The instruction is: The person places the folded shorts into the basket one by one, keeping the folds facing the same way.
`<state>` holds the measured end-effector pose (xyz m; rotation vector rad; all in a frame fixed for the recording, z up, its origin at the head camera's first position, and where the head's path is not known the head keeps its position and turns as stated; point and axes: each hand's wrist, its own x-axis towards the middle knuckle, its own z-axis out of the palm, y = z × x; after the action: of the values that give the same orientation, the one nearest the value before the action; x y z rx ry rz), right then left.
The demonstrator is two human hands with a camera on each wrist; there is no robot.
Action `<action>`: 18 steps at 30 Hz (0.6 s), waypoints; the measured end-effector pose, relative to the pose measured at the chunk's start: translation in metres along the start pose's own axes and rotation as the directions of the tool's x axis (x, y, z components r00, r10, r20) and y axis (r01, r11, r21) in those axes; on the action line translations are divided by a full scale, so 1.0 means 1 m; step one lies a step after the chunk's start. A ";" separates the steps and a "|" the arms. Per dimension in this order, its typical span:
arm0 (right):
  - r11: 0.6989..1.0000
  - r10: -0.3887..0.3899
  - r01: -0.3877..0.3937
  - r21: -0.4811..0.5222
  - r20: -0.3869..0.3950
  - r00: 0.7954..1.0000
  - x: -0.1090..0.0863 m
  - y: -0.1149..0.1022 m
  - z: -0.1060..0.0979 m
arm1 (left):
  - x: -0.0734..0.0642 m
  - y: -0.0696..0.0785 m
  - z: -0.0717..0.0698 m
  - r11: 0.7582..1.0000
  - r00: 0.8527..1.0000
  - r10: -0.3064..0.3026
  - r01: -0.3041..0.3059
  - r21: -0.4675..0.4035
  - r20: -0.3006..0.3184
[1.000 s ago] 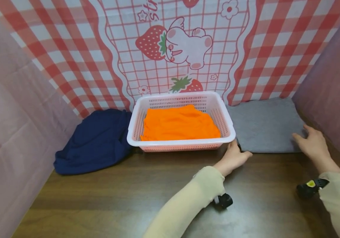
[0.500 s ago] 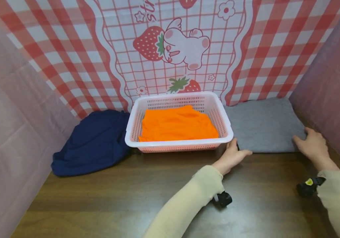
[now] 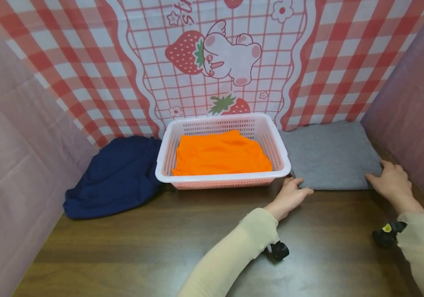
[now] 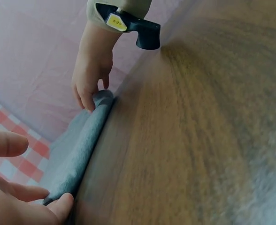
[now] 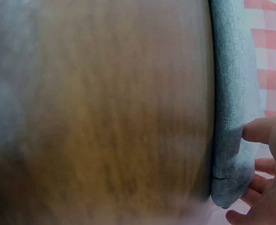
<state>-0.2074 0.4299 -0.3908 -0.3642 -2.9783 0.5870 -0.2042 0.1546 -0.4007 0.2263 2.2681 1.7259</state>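
Note:
A folded grey cloth (image 3: 330, 159) lies flat at the right of the table, against the back curtain. My left hand (image 3: 287, 197) is at its near left corner. In the left wrist view, the thumb and a finger of that hand pinch the cloth's edge. My right hand (image 3: 393, 183) grips the right end near the front corner. The right wrist view shows its fingers (image 5: 257, 130) against the thick rounded fold. Beside the left hand stands a white plastic basket (image 3: 223, 179) with a folded orange cloth (image 3: 223, 154) inside.
A navy cloth (image 3: 117, 179) lies loosely bunched left of the basket on the wooden table (image 3: 134, 251). A red-and-white checked curtain (image 3: 330, 82) with strawberry prints hangs behind. Pink fabric (image 3: 15, 136) closes off both sides.
My left hand's fingers have drawn in at the cloth's corner, toward the thumb. The right hand has come in slightly closer around the right end. The grey cloth stays where it was.

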 end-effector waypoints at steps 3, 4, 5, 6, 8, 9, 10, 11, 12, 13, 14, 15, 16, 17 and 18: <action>1.000 0.006 -0.006 -0.003 -0.005 1.000 -0.001 0.000 0.000 | -0.001 0.000 0.000 0.999 1.000 0.017 -0.017 -0.031 0.016; 1.000 0.011 -0.011 -0.007 -0.007 1.000 -0.001 0.000 -0.001 | -0.002 0.000 0.000 0.999 1.000 0.019 -0.018 -0.044 0.024; 1.000 0.017 -0.017 -0.009 -0.008 1.000 -0.001 0.000 -0.001 | -0.002 0.000 0.000 0.998 0.999 0.019 -0.017 -0.056 0.034; 1.000 0.023 -0.023 -0.012 -0.011 1.000 -0.002 0.000 -0.002 | -0.003 0.001 0.000 0.998 0.999 0.016 -0.014 -0.058 0.042; 0.998 0.052 -0.053 -0.033 -0.017 0.998 -0.002 0.000 -0.004 | -0.005 0.001 -0.001 0.998 0.998 0.011 -0.007 -0.060 0.055; 0.996 0.076 -0.076 -0.048 -0.018 0.997 -0.002 0.000 -0.005 | -0.006 0.002 -0.001 0.998 0.998 0.008 -0.005 -0.060 0.060; 0.993 0.098 -0.099 -0.065 -0.019 0.995 -0.002 0.000 -0.006 | -0.007 0.002 -0.001 0.999 0.998 0.008 -0.005 -0.054 0.064; 0.989 0.120 -0.121 -0.082 -0.017 0.993 -0.002 0.000 -0.007 | -0.008 0.003 -0.001 0.999 0.998 0.008 -0.005 -0.049 0.066; 0.985 0.140 -0.141 -0.101 -0.012 0.990 -0.001 0.000 -0.008 | -0.010 0.003 -0.001 0.999 0.998 0.005 -0.003 -0.044 0.065; 0.980 0.159 -0.159 -0.122 -0.006 0.987 -0.001 0.000 -0.009 | -0.012 0.003 0.000 0.999 0.998 0.002 0.001 -0.045 0.063; 0.975 0.175 -0.174 -0.140 0.001 0.984 -0.001 0.000 -0.010 | -0.013 0.004 0.000 0.999 0.998 -0.004 0.007 -0.044 0.058; 0.972 0.182 -0.178 -0.152 0.013 0.983 -0.002 0.001 -0.011 | -0.015 0.004 0.001 0.999 0.998 -0.011 0.013 -0.044 0.054; 0.969 0.188 -0.182 -0.168 0.022 0.982 -0.002 0.001 -0.012 | -0.017 0.005 0.002 0.999 0.999 -0.018 0.021 -0.046 0.047; 0.965 0.197 -0.188 -0.183 0.032 0.980 -0.002 0.002 -0.012 | -0.019 0.005 0.002 0.998 0.999 -0.029 0.031 -0.050 0.043; 0.962 0.201 -0.190 -0.195 0.040 0.979 -0.003 0.002 -0.013 | -0.021 0.006 0.003 0.998 0.998 -0.041 0.043 -0.056 0.040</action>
<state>-0.2025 0.4359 -0.3792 -0.6744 -3.0867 0.3320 -0.1835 0.1526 -0.3933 0.1972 2.1777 1.7464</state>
